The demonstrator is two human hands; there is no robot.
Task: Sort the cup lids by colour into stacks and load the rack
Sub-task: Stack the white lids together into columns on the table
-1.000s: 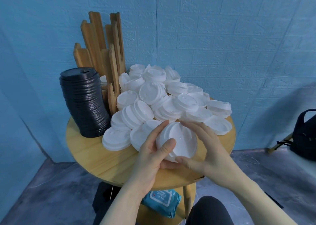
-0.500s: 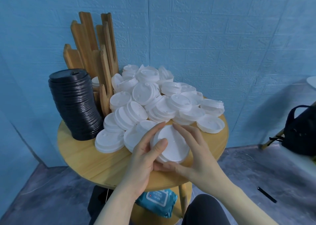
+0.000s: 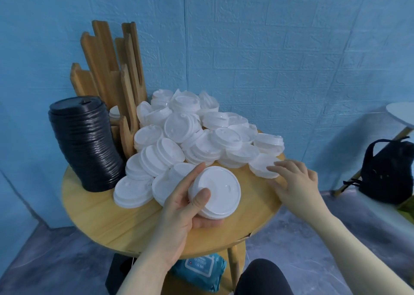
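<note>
1. Two hands were on the small white stack 0.5 s ago; now only the left hand [image 3: 179, 207] grips it, thumb over the front rim, fingers [image 3: 192, 173] curled round the back edge. White stack [image 3: 216, 192] sits at 6 o'clock of the counter [image 3: 94, 218], tilted toward the camera.
2. Right hand [image 3: 295, 182] has let go and moved out to 3 o'clock, fingers spread and relaxed, tips touching a loose white lid [image 3: 261, 165] at the counter edge. Holds nothing.
3. My read: next lid pickup for the white stack. Black sorting looks done; white pile barely started.
4. Black lid stack [image 3: 87, 144] stands at 9 o'clock, tall, leaning, ribbed, matte.
5. White lid pile [image 3: 197, 135] covers centre to 12 o'clock: thin, glossy moulded plastic discs with raised rims, many lying jumbled and tilted. Likely slippery and light.
6. Wooden rack [image 3: 114, 70] at 11 o'clock behind the pile, upright flat slats with notched tops. One white lid visible inside, otherwise unloaded as far as I can tell.
</note>
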